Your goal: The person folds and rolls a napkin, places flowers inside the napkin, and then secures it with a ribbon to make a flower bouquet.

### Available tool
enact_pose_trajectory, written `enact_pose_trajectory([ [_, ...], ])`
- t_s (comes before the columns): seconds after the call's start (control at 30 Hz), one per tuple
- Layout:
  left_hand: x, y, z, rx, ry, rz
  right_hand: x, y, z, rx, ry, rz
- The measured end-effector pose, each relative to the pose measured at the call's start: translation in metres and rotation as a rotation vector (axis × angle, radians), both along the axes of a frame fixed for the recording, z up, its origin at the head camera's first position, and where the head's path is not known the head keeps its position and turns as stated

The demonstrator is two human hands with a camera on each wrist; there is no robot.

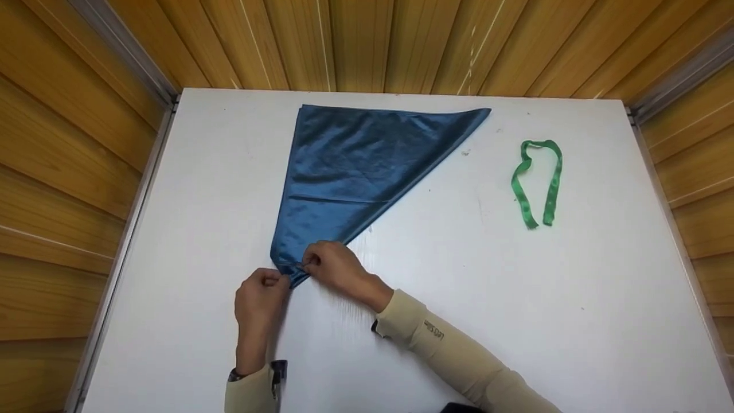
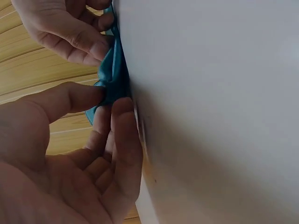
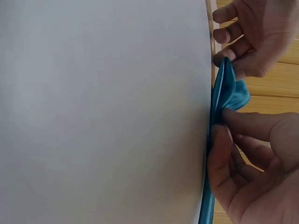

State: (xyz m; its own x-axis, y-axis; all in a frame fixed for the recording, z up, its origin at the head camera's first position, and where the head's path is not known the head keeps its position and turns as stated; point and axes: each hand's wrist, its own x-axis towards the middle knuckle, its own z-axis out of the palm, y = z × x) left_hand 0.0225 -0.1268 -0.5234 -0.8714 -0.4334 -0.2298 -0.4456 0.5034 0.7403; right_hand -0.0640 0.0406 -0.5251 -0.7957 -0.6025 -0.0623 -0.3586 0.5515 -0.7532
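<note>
A shiny blue cloth, folded into a pointed shape, lies on the white table. Its near corner is gathered between both hands. My left hand pinches the tip of that corner between thumb and fingers. Just to the right, my right hand pinches the cloth's slanted edge. In the left wrist view the thumb and fingertips of the left hand meet on the bunched cloth. The right wrist view shows the right hand gripping a raised fold of the cloth.
A green ribbon lies in a loose loop on the right side of the white table. Yellow wood-slat walls stand behind the table and along both sides. Metal rails run beside the table edges.
</note>
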Motion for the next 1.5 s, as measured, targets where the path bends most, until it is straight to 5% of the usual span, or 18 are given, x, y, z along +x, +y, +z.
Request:
enact_pose_trajectory([
  [0.27, 0.001, -0.001, 0.000, 0.155, 0.014, 0.039, 0.003, -0.001, -0.003, -0.069, -0.101, 0.076],
  [0.63, 0.001, 0.001, -0.002, 0.152, 0.060, 0.029, 0.003, -0.001, -0.005, -0.115, -0.074, 0.132],
  [0.77, -0.002, 0.004, -0.001, 0.175, 0.099, 0.026, 0.001, 0.001, -0.005, -0.189, -0.188, 0.144],
  [0.9, -0.003, 0.008, 0.002, 0.300, 0.119, 0.014, -0.001, 0.004, -0.006, -0.232, -0.329, 0.088],
  [1.0, -0.005, 0.009, 0.000, 0.365, 0.132, -0.006, -0.004, 0.006, -0.007, -0.233, -0.338, 0.042],
  [1.23, -0.011, 0.013, -0.005, 0.082, 0.099, 0.023, -0.010, 0.008, -0.005, -0.112, -0.109, -0.049],
  [1.5, -0.017, 0.020, -0.003, 0.079, 0.073, 0.016, -0.010, 0.007, -0.002, -0.064, -0.104, -0.132],
])
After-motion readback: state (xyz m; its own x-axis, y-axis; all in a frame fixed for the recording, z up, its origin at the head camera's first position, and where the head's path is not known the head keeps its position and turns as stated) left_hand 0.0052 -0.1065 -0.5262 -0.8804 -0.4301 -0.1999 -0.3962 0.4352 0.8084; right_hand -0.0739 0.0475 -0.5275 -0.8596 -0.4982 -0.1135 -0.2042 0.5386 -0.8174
